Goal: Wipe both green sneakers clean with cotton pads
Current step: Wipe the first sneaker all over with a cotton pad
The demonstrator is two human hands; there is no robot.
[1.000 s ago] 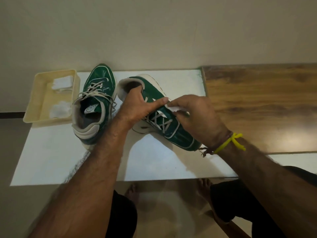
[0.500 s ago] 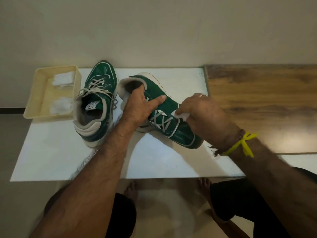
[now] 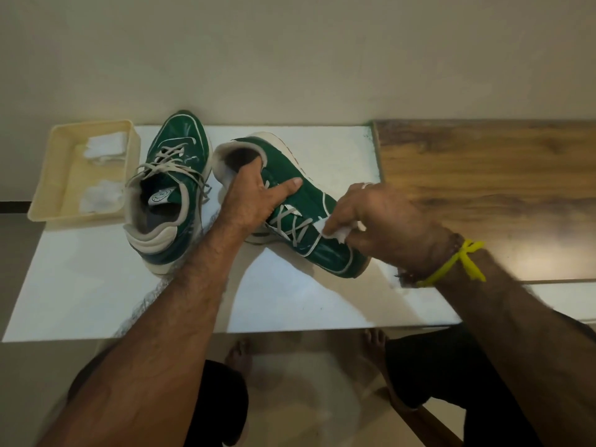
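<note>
On table (image 3: 96,285), sneaker (image 3: 325,253) toe-right, diagonal.

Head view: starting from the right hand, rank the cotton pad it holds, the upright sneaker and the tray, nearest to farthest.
1. Cotton pad: pinched in the right hand, on the tilted sneaker.
2. Upright sneaker: to the left, past the left hand.
3. Tray: farthest, at the table's left edge.
</note>
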